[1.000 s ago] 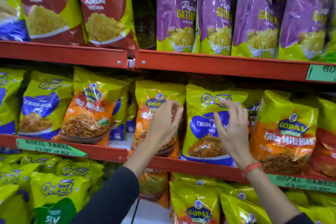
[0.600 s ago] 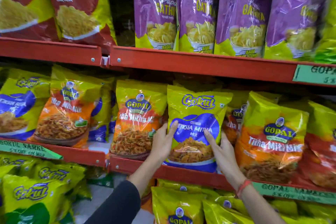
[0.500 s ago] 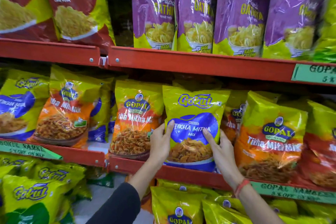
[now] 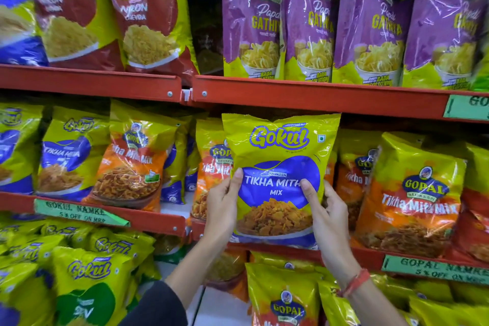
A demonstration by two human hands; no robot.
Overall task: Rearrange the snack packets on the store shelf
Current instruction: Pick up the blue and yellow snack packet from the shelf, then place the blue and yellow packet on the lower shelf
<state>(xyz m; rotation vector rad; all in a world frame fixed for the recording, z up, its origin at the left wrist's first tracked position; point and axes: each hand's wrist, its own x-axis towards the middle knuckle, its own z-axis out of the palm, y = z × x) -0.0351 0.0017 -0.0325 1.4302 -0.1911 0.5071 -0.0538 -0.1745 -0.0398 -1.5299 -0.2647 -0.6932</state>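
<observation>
A yellow and blue Gokul Tikha Mitha Mix packet (image 4: 280,167) is held upright in front of the middle red shelf (image 4: 264,249), lifted out of the row. My left hand (image 4: 221,206) grips its lower left edge, thumb on the front. My right hand (image 4: 328,209) grips its lower right edge, thumb across the blue label. Behind it stand orange Gopal Tikha Mitha Mix packets (image 4: 407,201), with another one (image 4: 127,169) further left among blue Gokul packets (image 4: 63,156).
The upper red shelf (image 4: 317,95) carries purple Gopal Papdi Gathiya packets (image 4: 375,21) and red Nylon Chevda packets (image 4: 148,18). Below, more Gokul packets (image 4: 90,280) and Gopal packets (image 4: 285,299) fill the bottom shelf. Green price tags (image 4: 79,213) hang on the shelf edges.
Both hands went from reaching at the row to gripping the Gokul packet. The packet has come forward and up off the middle shelf.
</observation>
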